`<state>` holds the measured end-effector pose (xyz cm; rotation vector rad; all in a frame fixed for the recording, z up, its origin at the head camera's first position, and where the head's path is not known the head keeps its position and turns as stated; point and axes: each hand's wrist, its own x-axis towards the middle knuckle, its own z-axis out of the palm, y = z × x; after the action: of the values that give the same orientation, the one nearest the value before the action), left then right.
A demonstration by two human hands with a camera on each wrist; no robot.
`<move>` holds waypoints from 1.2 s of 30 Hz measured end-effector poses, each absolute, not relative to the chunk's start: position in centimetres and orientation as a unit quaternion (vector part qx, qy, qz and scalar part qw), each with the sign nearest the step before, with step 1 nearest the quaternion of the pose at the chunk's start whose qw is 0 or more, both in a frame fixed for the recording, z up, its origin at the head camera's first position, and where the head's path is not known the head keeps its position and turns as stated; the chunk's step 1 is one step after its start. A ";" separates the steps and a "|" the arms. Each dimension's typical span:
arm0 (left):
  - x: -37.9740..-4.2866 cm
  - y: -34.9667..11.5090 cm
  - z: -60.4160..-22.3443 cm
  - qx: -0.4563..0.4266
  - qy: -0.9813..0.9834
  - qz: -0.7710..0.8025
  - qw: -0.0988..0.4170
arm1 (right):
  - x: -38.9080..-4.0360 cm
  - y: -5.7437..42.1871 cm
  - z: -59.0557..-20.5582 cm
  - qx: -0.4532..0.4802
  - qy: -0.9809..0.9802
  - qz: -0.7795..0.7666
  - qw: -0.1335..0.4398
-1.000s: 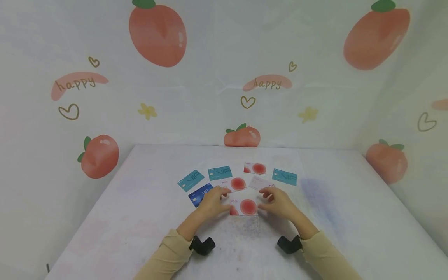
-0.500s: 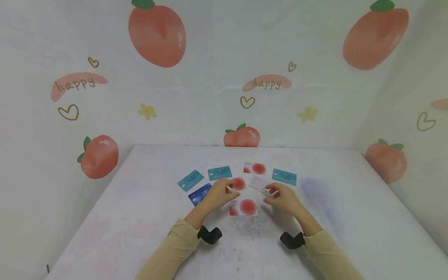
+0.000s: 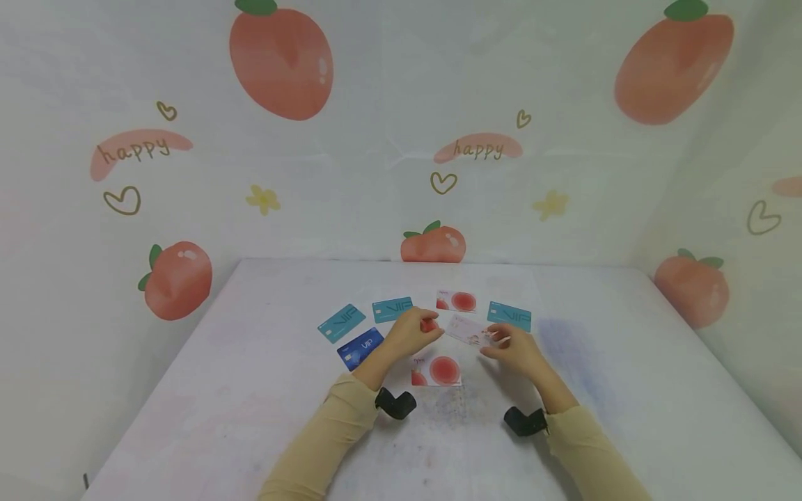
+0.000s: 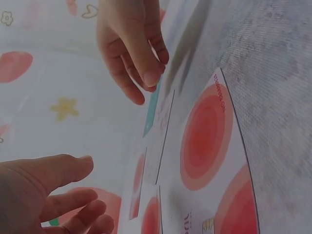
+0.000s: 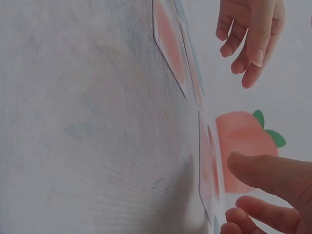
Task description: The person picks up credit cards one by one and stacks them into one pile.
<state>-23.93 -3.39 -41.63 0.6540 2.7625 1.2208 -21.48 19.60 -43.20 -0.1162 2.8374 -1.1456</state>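
In the head view my left hand (image 3: 410,334) hovers over a white card with a red circle (image 3: 429,325), mostly hidden beneath it. My right hand (image 3: 515,349) is above the right end of a pale pink card (image 3: 466,330). Both wrist views show the fingers loosely bent, a gap between thumb and fingers, and nothing held; in the left wrist view the left hand (image 4: 53,195) is raised off the cards. Nearest to me lies another white card with red circles (image 3: 438,371), below and between the hands.
Around the hands lie a dark blue VIP card (image 3: 360,348), teal VIP cards (image 3: 341,323) on the left, another teal card (image 3: 509,316) on the right, and a red-circle card (image 3: 456,301) at the back. A patterned curtain (image 3: 351,160) rises behind the table (image 3: 219,390).
My left hand has moved forward and right, from beside the nearest card to over the middle one. My right hand has shifted slightly right. The cards appear unmoved.
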 end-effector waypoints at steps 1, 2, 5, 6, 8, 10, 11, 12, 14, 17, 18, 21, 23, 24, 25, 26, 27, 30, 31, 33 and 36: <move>-24.0 -3.2 -41.6 0.212 0.892 0.398 0.026 | -21.6 19.7 -43.3 -0.037 0.926 -0.374 0.041; -24.2 -3.0 -41.7 0.211 0.892 0.399 0.030 | -21.6 19.7 -43.3 -0.031 0.925 -0.376 0.043; -24.4 -2.5 -41.9 0.203 0.888 0.411 0.042 | -21.9 19.9 -43.5 -0.024 0.924 -0.378 0.046; -24.5 -2.3 -41.9 0.199 0.887 0.413 0.048 | -22.0 19.9 -43.6 -0.020 0.925 -0.377 0.049; -24.7 -2.0 -42.0 0.190 0.887 0.417 0.060 | -22.1 19.9 -43.7 -0.013 0.925 -0.376 0.052; -24.9 -1.7 -42.1 0.179 0.886 0.421 0.075 | -22.3 19.9 -43.7 -0.006 0.927 -0.371 0.054; -25.1 -1.5 -42.2 0.175 0.886 0.421 0.082 | -22.3 19.9 -43.8 -0.003 0.928 -0.369 0.054; -25.2 -1.4 -42.3 0.172 0.886 0.422 0.087 | -22.3 19.8 -43.8 0.002 0.928 -0.368 0.056; -25.3 -1.1 -42.4 0.166 0.885 0.424 0.097 | -22.4 19.8 -43.8 0.009 0.929 -0.364 0.058; -25.6 -0.8 -42.5 0.163 0.882 0.430 0.105 | -22.6 19.7 -43.9 0.018 0.931 -0.359 0.062; -25.6 -0.7 -42.6 0.162 0.881 0.432 0.107 | -22.6 19.7 -43.9 0.021 0.931 -0.358 0.064; -25.8 -0.5 -42.7 0.160 0.879 0.437 0.109 | -22.8 19.7 -43.9 0.025 0.932 -0.355 0.064; -25.8 -0.3 -42.8 0.158 0.880 0.434 0.107 | -22.9 19.7 -43.9 0.026 0.933 -0.353 0.064; -25.9 -0.2 -42.9 0.158 0.883 0.431 0.103 | -23.0 19.7 -44.0 0.027 0.933 -0.353 0.064; -25.9 -0.1 -42.9 0.157 0.884 0.428 0.100 | -23.0 19.7 -43.9 0.028 0.933 -0.354 0.065; -26.0 0.0 -43.0 0.156 0.887 0.423 0.097 | -23.1 19.7 -44.0 0.029 0.933 -0.354 0.065; -26.0 0.1 -43.1 0.155 0.889 0.420 0.093 | -23.1 19.7 -44.0 0.029 0.933 -0.354 0.065; -26.0 0.3 -43.1 0.145 0.893 0.416 0.095 | -23.2 19.7 -44.0 0.031 0.932 -0.355 0.067; -26.0 0.4 -43.1 0.139 0.894 0.415 0.099 | -23.2 19.7 -44.0 0.032 0.932 -0.356 0.067; -25.9 0.5 -43.2 0.127 0.894 0.416 0.107 | -23.3 19.7 -44.0 0.033 0.931 -0.356 0.070; -25.8 0.7 -43.2 0.112 0.894 0.417 0.116 | -23.3 19.7 -44.0 0.041 0.930 -0.357 0.077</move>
<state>-25.80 0.71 -43.17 0.3291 2.6191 1.2224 -23.32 19.66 -44.03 0.1215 2.7867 -1.0711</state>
